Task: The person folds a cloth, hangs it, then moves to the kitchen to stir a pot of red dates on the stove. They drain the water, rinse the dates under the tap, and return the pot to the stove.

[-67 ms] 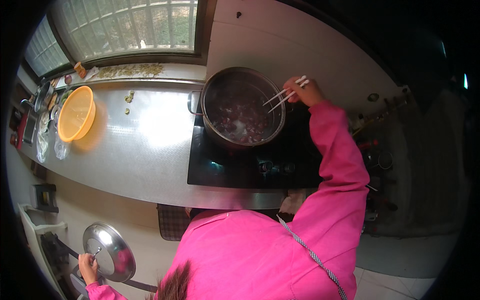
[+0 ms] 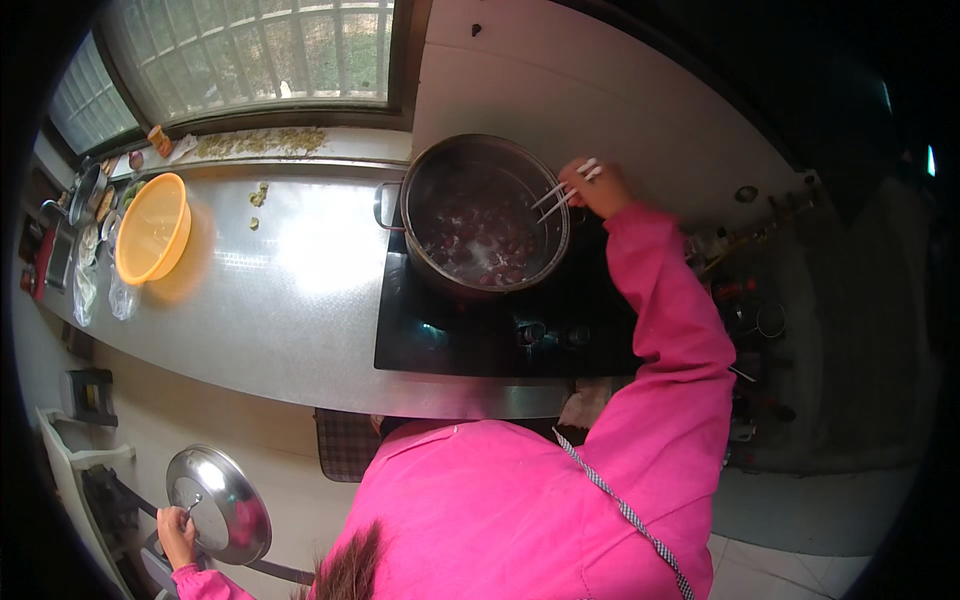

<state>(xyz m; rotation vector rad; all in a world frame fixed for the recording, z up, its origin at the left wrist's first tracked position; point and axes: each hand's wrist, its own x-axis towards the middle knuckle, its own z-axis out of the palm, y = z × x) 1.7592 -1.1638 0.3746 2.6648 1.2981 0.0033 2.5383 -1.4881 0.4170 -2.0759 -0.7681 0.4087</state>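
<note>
A large metal pot [image 2: 411,240] stands on a black stove top. Dark reddish pieces [image 2: 490,250] lie in liquid inside it, with light foam among them. My right hand [image 2: 594,188] grips a pair of pale chopsticks [image 2: 553,200] at the pot's right rim, their tips reaching inside over the contents. Far off at the lower left, my left hand [image 2: 176,538] is closed on the handle of a round shiny pot lid [image 2: 226,505], held on edge away from the counter.
An orange plastic basin [image 2: 128,258] sits on the steel counter [image 2: 250,330] at the left, beside plastic bags. Small green scraps [image 2: 256,200] lie near the window sill. The black stove top [image 2: 450,345] has knobs at its front. A grey stool [image 2: 90,395] stands on the floor.
My right hand has shifted slightly left toward the pot with the chopsticks, whose tips are now higher and steeper. The left hand and lid have not moved.
</note>
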